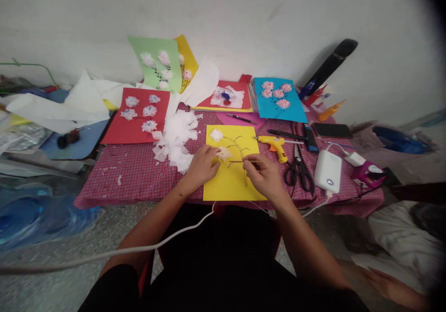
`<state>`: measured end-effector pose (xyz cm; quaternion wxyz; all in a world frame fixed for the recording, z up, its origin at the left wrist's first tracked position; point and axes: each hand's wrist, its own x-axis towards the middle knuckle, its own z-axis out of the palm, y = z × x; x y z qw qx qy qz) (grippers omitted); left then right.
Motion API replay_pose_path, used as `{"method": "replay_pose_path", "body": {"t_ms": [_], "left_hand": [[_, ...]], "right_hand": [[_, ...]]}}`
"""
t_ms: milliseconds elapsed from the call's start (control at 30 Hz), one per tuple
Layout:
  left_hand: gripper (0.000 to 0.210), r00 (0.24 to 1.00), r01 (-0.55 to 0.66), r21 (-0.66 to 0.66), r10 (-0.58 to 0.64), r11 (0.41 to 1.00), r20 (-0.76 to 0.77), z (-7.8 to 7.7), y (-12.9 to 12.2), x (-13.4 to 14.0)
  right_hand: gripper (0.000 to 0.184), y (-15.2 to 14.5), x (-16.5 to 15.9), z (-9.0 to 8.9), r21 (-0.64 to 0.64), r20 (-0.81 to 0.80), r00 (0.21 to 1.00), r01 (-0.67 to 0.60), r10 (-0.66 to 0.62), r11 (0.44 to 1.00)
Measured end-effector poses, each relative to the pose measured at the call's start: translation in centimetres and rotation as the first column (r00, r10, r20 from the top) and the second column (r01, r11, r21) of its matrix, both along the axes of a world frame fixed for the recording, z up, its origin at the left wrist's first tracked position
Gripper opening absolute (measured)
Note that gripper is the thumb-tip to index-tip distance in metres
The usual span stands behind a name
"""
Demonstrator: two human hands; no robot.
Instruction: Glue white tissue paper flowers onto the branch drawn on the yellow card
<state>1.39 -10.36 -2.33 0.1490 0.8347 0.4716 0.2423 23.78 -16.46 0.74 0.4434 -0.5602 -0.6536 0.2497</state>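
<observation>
A yellow sheet of card (223,186) lies in front of me, with a branch drawn on it in dark lines. At its upper left sits a white tissue flower (216,135). My left hand (202,165) rests over the card's left edge, thumb and fingertips closed at a smaller tissue paper flower (225,153). In my right hand (263,175) a thin stick (237,162) is pinched, its tip pointing left, just below that flower. Left of the card spreads a heap of white tissue paper pieces (179,130).
Right of the card lie a yellow glue gun (273,145), black scissors (298,170), a white power bank (327,171) and a phone (332,130). Finished flower cards in red (116,126), green (135,47) and blue (259,107) stand behind. A white cable (156,245) crosses my lap. Another person's hand (386,282) shows lower right.
</observation>
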Motion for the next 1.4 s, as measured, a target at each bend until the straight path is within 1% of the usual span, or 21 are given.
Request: {"method": "replay_pose_path", "body": {"t_ms": [100,233,300,400,500,700,833,967,1033,1100,1200,1233,1300,1400], "left_hand": [[0.032,0.999,0.033,0.027,-0.032,0.999,-0.025,0.2,0.3,0.0],[0.024,0.996,0.082,0.036,-0.080,0.996,-0.038,0.4,0.5,-0.1],[0.021,0.996,0.082,0.031,-0.081,0.996,-0.031,0.3,0.6,-0.1],[0.020,0.997,0.072,0.020,-0.072,0.997,-0.019,0.3,0.6,-0.2],[0.019,0.997,0.072,0.006,-0.072,0.997,-0.012,0.5,0.5,-0.2],[0.023,0.997,0.073,0.005,-0.073,0.997,0.001,0.6,0.4,-0.5],[0.026,0.996,0.092,0.009,-0.092,0.996,-0.009,0.4,0.5,-0.4],[0.026,0.997,0.079,0.011,-0.079,0.997,0.003,1.0,0.6,-0.7],[0.026,0.999,0.043,0.032,-0.044,0.999,0.014,1.5,0.7,-1.8],[0.025,1.000,-0.011,0.067,0.011,0.998,0.010,2.0,0.8,-3.7],[0.017,0.988,-0.150,0.124,0.152,0.981,-0.011,2.7,0.6,-7.3],[0.014,0.983,-0.178,0.124,0.183,0.976,-0.031,2.8,0.4,-8.3],[0.012,0.976,-0.186,0.102,0.196,0.977,-0.091,3.0,-0.2,-9.7],[0.012,0.976,-0.144,0.060,0.152,0.988,-0.158,2.9,-1.0,-10.1]], "right_hand": [[0.013,-0.8,-0.3,0.0,0.018,0.020,0.999,-0.030,0.029,0.999],[0.014,-0.5,-1.4,0.1,0.040,0.074,0.995,-0.076,0.073,0.996],[0.015,-0.2,-1.7,-0.1,0.041,0.092,0.992,-0.092,0.088,0.995],[0.015,0.0,-1.6,-0.3,0.061,0.105,0.992,-0.073,0.066,0.996],[0.015,-0.1,-1.4,-0.4,0.072,0.091,0.995,-0.040,0.034,0.997],[0.015,-0.5,-1.4,-0.2,0.064,0.052,0.998,-0.035,0.032,0.997],[0.015,-0.8,-1.6,-0.2,0.036,0.014,0.998,-0.055,0.054,0.998],[0.014,-1.2,-1.6,-0.2,0.007,-0.013,0.997,-0.078,0.078,0.997],[0.014,-1.4,-1.5,-0.2,0.013,-0.025,0.997,-0.066,0.066,0.998],[0.014,-1.5,-1.4,-0.2,0.000,-0.045,0.997,-0.058,0.058,0.998],[0.014,-1.3,-1.8,-0.2,-0.018,-0.066,0.994,-0.085,0.084,0.996],[0.014,-1.1,-2.2,-0.2,-0.014,-0.064,0.992,-0.109,0.108,0.994],[0.015,-0.5,-3.2,-0.1,0.007,-0.036,0.984,-0.175,0.175,0.985],[0.018,0.6,-5.3,0.2,0.040,0.036,0.958,-0.286,0.285,0.957]]}}
